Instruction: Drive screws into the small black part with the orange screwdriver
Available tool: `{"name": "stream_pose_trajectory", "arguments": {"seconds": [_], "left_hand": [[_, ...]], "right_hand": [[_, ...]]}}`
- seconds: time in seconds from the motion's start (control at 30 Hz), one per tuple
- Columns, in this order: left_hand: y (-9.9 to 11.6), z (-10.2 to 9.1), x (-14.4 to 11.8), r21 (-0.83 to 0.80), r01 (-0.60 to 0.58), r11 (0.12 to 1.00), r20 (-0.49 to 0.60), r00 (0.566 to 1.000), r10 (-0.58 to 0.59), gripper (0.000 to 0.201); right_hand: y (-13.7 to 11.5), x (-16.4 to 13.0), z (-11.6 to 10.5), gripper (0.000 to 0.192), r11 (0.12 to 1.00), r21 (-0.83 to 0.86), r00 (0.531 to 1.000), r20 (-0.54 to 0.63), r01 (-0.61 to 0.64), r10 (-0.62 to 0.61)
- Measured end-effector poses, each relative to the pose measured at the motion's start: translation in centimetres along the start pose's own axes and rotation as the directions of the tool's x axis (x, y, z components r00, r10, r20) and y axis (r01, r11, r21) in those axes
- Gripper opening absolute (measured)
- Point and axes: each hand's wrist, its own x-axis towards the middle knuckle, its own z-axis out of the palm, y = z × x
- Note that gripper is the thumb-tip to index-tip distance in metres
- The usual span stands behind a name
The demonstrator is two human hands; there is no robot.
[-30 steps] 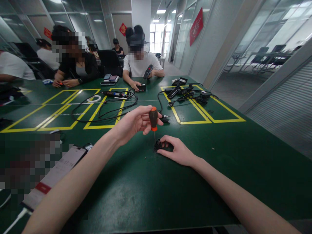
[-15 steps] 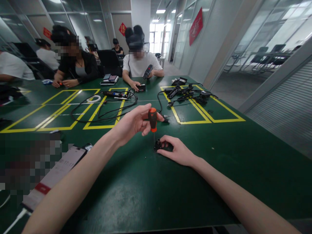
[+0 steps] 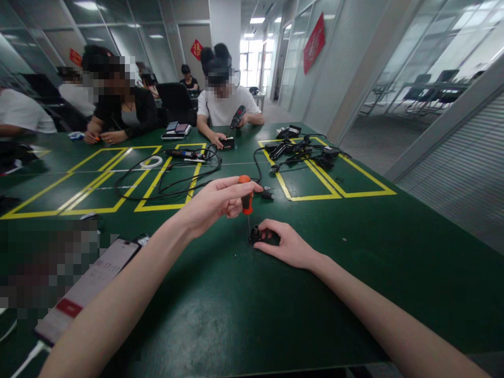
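Observation:
My left hand (image 3: 214,202) grips the orange and black handle of a small screwdriver (image 3: 246,199), held upright with its thin shaft pointing down. The tip meets a small black part (image 3: 255,234) lying on the green table (image 3: 220,304). My right hand (image 3: 285,244) lies flat on the table, with thumb and fingers pinching that black part and holding it still. Most of the part is hidden under my fingers.
A phone (image 3: 84,286) lies at the near left. Black cables (image 3: 173,178) loop over yellow taped squares at mid table, and more black cables and adapters (image 3: 303,152) sit at the right. Two people sit across the table, one holding a power tool (image 3: 238,116).
My left fingers have closed over the top of the screwdriver handle and turned it; the handle sits slightly lower. My right hand and the black part stay in place.

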Motion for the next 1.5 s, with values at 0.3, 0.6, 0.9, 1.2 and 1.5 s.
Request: {"name": "stream_pose_trajectory", "arguments": {"seconds": [0.3,0.6,0.9,1.2,1.5], "left_hand": [[0.03,-0.08,0.42,-0.089,0.039,0.995,0.035,0.999,-0.036,0.046],[0.1,0.14,0.13,-0.036,0.016,0.999,0.011,1.0,-0.016,0.054],[0.06,-0.12,0.35,-0.047,0.02,0.999,0.058,0.998,-0.017,0.047],[-0.02,-0.04,0.25,-0.071,0.031,0.997,0.028,0.999,-0.029,0.053],[-0.23,-0.06,0.27,-0.053,-0.005,0.999,0.054,0.999,0.008,0.049]], "right_hand": [[-0.24,0.0,-0.02,0.016,0.999,0.031,1.0,0.004,-0.012,0.012],[-0.07,0.01,-0.01,0.016,1.0,-0.008,1.0,0.002,-0.014,0.014],[-0.22,0.0,-0.01,0.016,1.0,0.024,1.0,0.004,-0.018,0.018],[-0.15,0.03,-0.01,0.017,1.0,0.026,1.0,-0.002,-0.015,0.015],[-0.26,0.01,-0.07,0.016,1.0,-0.002,1.0,0.01,-0.019,0.019]]}}
